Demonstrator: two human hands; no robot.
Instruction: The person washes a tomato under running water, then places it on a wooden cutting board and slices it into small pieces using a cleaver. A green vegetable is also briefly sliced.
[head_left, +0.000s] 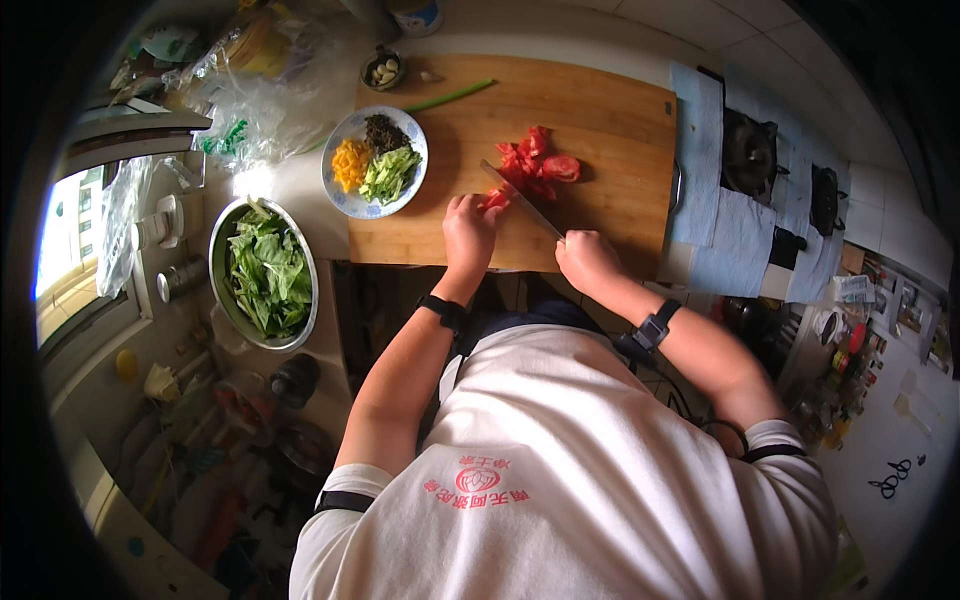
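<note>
On the wooden cutting board (600, 112) lies a heap of cut tomato (529, 163). My right hand (589, 261) grips the handle end of a kitchen knife (523, 200), whose blade slants up and left beside the heap. My left hand (469, 229) has its fingertips on a small tomato piece (494, 199) just left of the blade. At the board's left side a blue-patterned plate (335, 190) holds three piles: orange diced vegetable (351, 164), shredded green vegetable (391, 175) and a dark chopped ingredient (386, 133).
A metal bowl of leafy greens (270, 270) stands left of the board. A green stalk (450, 96) and a small bowl of garlic cloves (382, 72) are at the back. Plastic bags (262, 105) lie back left; a gas stove burner (748, 157) is at right.
</note>
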